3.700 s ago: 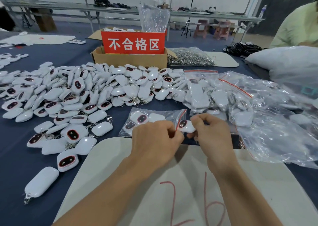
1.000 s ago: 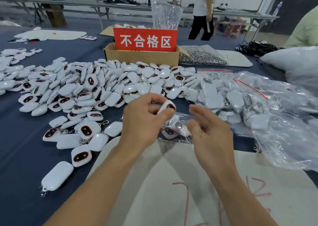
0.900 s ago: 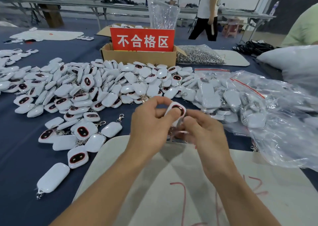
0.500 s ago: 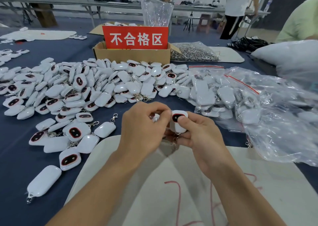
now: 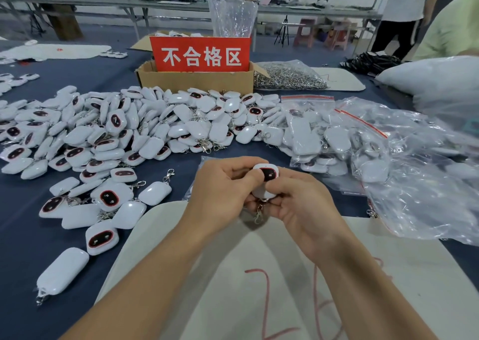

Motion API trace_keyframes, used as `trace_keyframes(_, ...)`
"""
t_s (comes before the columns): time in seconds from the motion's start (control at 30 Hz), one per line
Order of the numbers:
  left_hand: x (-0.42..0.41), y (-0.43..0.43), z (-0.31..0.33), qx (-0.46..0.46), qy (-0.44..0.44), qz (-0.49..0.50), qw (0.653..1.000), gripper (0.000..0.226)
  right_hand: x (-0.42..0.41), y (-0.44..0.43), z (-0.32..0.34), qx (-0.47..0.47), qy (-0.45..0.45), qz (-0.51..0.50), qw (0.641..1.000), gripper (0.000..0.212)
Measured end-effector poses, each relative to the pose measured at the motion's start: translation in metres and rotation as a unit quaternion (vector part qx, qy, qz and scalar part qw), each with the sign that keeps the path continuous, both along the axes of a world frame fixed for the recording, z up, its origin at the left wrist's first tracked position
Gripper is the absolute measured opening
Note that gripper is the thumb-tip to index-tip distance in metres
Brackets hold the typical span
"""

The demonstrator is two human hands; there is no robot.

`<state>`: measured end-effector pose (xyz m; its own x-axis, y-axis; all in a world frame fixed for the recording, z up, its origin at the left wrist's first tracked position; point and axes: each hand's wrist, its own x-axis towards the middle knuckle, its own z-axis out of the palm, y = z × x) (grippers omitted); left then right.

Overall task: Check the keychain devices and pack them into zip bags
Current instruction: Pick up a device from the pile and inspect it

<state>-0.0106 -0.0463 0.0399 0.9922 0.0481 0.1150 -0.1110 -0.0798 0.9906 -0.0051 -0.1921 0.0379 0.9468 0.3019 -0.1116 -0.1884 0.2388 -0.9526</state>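
Note:
A white keychain device with a dark red-rimmed window is held upright between both hands, its metal clasp dangling below. My left hand pinches its left side with curled fingers. My right hand grips it from the right, thumb across its face. A small zip bag lies on the blue cloth behind my left hand, mostly hidden. A large heap of loose white keychain devices covers the table's left and middle.
A cardboard box with a red sign stands at the back. Filled zip bags and a big clear plastic bag lie at the right. A bag of metal clasps sits behind them. A white board with red marks lies under my arms.
Earlier both hands worked at the small zip bag. Then my left hand lifted one device, and my right hand joined it; now both hold it upright.

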Motion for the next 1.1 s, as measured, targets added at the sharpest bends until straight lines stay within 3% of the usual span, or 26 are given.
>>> trace_keyframes(0.17,-0.001,-0.003,-0.003,0.023,-0.011,0.041,0.999,0.015,0.0,0.001,0.0,-0.018,-0.005,0.012,1.0,0.03)
trace_keyframes(0.7,-0.002,0.001,-0.003,0.045,-0.038,0.003,0.998,0.025,0.002,-0.001,-0.003,-0.036,-0.047,-0.013,0.998,0.026)
trace_keyframes(0.83,-0.003,0.001,-0.005,0.089,-0.065,0.054,0.992,0.02,-0.002,0.002,-0.003,-0.066,-0.064,-0.041,0.995,0.03)
trace_keyframes(0.97,-0.001,0.0,-0.005,0.105,-0.08,0.123,0.984,0.018,-0.004,0.004,-0.004,-0.247,-0.188,-0.206,0.928,0.04)
trace_keyframes(1.1,0.002,0.003,-0.006,0.066,-0.054,0.143,0.986,0.016,-0.008,0.006,-0.007,-0.312,-0.286,-0.163,0.891,0.047)
